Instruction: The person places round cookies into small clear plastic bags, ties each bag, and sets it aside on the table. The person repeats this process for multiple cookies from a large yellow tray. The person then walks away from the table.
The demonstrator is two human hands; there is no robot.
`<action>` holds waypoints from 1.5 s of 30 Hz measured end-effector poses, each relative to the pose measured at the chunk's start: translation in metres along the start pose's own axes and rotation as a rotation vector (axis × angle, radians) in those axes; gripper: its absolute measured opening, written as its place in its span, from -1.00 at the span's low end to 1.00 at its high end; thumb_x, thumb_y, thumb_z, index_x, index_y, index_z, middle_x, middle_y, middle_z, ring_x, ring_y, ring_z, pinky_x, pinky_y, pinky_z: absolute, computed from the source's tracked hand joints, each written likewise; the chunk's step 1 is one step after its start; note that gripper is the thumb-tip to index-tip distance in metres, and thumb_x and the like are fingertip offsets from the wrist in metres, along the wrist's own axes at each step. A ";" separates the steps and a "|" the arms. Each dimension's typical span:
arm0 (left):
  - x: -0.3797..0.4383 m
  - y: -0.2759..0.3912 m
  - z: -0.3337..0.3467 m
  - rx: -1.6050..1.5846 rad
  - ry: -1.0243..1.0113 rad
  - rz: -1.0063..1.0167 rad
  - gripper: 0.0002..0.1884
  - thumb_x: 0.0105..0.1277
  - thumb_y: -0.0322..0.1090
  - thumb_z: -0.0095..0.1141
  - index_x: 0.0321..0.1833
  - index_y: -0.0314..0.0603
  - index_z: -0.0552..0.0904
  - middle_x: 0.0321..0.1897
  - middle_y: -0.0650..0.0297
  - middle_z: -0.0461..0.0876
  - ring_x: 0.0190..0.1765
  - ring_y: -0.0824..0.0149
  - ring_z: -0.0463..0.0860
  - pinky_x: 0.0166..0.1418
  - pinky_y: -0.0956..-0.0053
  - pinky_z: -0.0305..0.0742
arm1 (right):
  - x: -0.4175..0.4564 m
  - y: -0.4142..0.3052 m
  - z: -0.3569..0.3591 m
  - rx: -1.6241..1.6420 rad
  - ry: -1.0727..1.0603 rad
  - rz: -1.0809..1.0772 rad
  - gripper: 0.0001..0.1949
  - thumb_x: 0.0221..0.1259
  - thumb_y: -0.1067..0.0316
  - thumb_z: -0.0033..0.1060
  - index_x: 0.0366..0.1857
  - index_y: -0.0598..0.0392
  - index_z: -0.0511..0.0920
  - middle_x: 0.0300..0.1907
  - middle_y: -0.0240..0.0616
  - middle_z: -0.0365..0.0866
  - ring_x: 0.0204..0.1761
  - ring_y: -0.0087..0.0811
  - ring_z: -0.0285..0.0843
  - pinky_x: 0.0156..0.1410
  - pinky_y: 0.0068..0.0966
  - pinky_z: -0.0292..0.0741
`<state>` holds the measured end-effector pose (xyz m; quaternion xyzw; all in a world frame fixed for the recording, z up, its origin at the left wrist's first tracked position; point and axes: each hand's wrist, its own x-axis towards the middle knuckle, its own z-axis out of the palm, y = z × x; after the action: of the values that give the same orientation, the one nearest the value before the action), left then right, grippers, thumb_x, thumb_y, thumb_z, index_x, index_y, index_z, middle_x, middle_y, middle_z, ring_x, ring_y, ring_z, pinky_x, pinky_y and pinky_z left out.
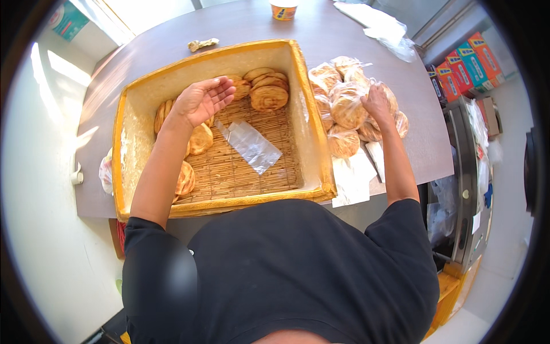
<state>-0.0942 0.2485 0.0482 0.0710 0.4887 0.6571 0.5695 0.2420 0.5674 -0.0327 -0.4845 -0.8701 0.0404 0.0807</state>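
Observation:
My left hand (209, 97) hovers over a yellow-rimmed foam box (316, 129), palm turned up, fingers apart from anything. Inside the box, round flatbreads (269, 95) stand in stacks at the back, and more flatbreads (200, 139) lie along the left side, partly hidden by my left arm. A clear plastic bag (253, 145) lies flat on the bamboo mat (232, 178) at the bottom. To the right of the box, my right hand (378, 102) has its fingers closed at the top of a bagged flatbread bundle (388, 101). Several other bagged flatbreads (347, 109) are heaped around it.
A paper tub (284, 10) and a crumpled wrapper (203, 44) stand behind the box on the table (240, 26). White plastic bags (389, 32) lie at the back right. White paper (352, 178) sits at the front edge. Colored cartons (466, 69) line the right wall.

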 end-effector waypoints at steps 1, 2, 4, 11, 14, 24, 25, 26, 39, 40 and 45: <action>-0.011 0.001 -0.015 -0.024 0.022 0.028 -0.81 0.40 -0.39 0.03 -0.02 -0.33 0.54 -0.06 0.15 0.61 -0.02 0.28 0.61 0.11 0.41 0.60 | -0.005 -0.037 -0.025 0.067 0.145 -0.097 -0.70 0.15 0.23 0.27 -0.15 0.23 0.62 -0.08 0.11 0.61 -0.01 0.01 0.57 0.12 -0.22 0.48; -0.022 0.003 -0.029 -0.044 0.042 0.055 -0.81 0.40 -0.39 0.04 -0.02 -0.32 0.54 -0.08 0.16 0.62 -0.02 0.28 0.62 0.11 0.42 0.60 | -0.008 -0.076 -0.047 0.138 0.291 -0.189 -0.69 0.17 0.25 0.27 -0.08 0.21 0.61 -0.05 0.09 0.61 0.03 0.00 0.56 0.15 -0.24 0.48; -0.037 0.005 -0.049 -0.101 0.066 0.097 -0.81 0.37 -0.39 0.09 -0.02 -0.28 0.56 -0.11 0.20 0.64 -0.03 0.30 0.62 0.08 0.42 0.61 | -0.009 -0.151 -0.058 0.414 0.256 -0.487 -0.72 0.23 0.30 0.20 -0.05 0.20 0.56 -0.06 -0.02 0.64 0.02 -0.11 0.58 0.14 -0.29 0.49; -0.067 -0.008 -0.055 -0.111 -0.005 0.159 -0.81 0.38 -0.36 0.07 -0.02 -0.27 0.56 -0.12 0.21 0.63 -0.08 0.32 0.63 0.07 0.43 0.60 | -0.051 -0.328 0.089 -0.111 -0.730 -0.640 -0.39 -0.09 -0.21 0.36 -0.03 0.05 0.65 -0.10 -0.22 0.69 0.05 -0.21 0.62 0.07 -0.21 0.58; -0.108 -0.008 -0.070 -0.003 -0.040 0.228 -0.81 0.42 -0.29 0.01 -0.05 -0.22 0.56 -0.13 0.23 0.62 -0.08 0.36 0.62 0.05 0.44 0.58 | -0.067 -0.297 0.158 -0.101 -0.570 -0.553 -0.43 -0.12 -0.06 0.44 -0.03 0.09 0.63 0.05 -0.15 0.61 0.08 -0.18 0.58 0.06 -0.19 0.57; -0.093 -0.040 -0.116 0.701 0.295 0.068 -0.68 0.39 -0.15 0.13 -0.02 -0.28 0.56 -0.18 0.25 0.64 -0.12 0.45 0.62 -0.08 0.53 0.57 | -0.073 -0.353 0.027 1.258 -1.106 -0.374 -0.62 0.08 0.38 0.42 -0.03 0.21 0.52 -0.16 -0.24 0.62 -0.10 -0.48 0.57 0.02 -0.48 0.53; -0.090 -0.042 -0.112 0.587 0.269 0.063 -0.69 0.38 -0.17 0.15 -0.03 -0.28 0.56 -0.20 0.25 0.65 -0.13 0.45 0.62 -0.10 0.52 0.58 | -0.081 -0.355 0.011 1.302 -1.068 -0.436 -0.61 0.09 0.38 0.42 0.00 0.20 0.52 -0.14 -0.24 0.62 -0.08 -0.48 0.57 0.04 -0.47 0.53; -0.090 -0.043 -0.107 0.473 0.248 0.056 -0.71 0.37 -0.19 0.16 -0.04 -0.28 0.57 -0.22 0.25 0.65 -0.15 0.45 0.63 -0.12 0.51 0.59 | -0.088 -0.357 -0.001 1.348 -1.032 -0.502 -0.59 0.10 0.37 0.41 0.03 0.19 0.52 -0.12 -0.25 0.63 -0.06 -0.49 0.57 0.06 -0.47 0.54; -0.076 -0.038 -0.099 0.307 0.234 0.619 -0.89 0.32 -0.36 0.23 -0.25 -0.19 0.56 -0.39 0.38 0.62 -0.36 0.60 0.52 -0.24 0.67 0.47 | -0.091 -0.318 -0.038 0.544 -0.545 -0.775 -0.59 -0.06 -0.10 0.45 -0.38 0.08 0.74 -0.45 -0.14 0.67 -0.33 -0.23 0.62 -0.20 -0.29 0.46; -0.080 -0.037 -0.096 0.339 0.203 0.557 -0.88 0.31 -0.36 0.24 -0.27 -0.17 0.55 -0.39 0.38 0.61 -0.38 0.61 0.51 -0.26 0.68 0.47 | -0.088 -0.319 -0.036 0.653 -0.368 -0.844 -0.51 0.01 -0.05 0.47 -0.15 0.17 0.64 -0.06 -0.14 0.62 -0.02 -0.23 0.55 0.05 -0.41 0.44; -0.081 -0.043 -0.092 0.249 0.031 0.574 -0.80 0.27 -0.34 0.29 -0.33 -0.10 0.47 -0.38 0.36 0.61 -0.42 0.60 0.50 -0.33 0.71 0.45 | -0.084 -0.335 -0.034 1.110 -0.915 -0.778 -0.59 0.10 0.02 0.43 -0.24 0.22 0.65 -0.25 -0.31 0.63 -0.18 -0.55 0.50 -0.07 -0.52 0.43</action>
<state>-0.0972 0.1253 0.0079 0.2653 0.5342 0.7271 0.3400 0.0113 0.3194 0.0419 0.0269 -0.7761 0.6284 -0.0459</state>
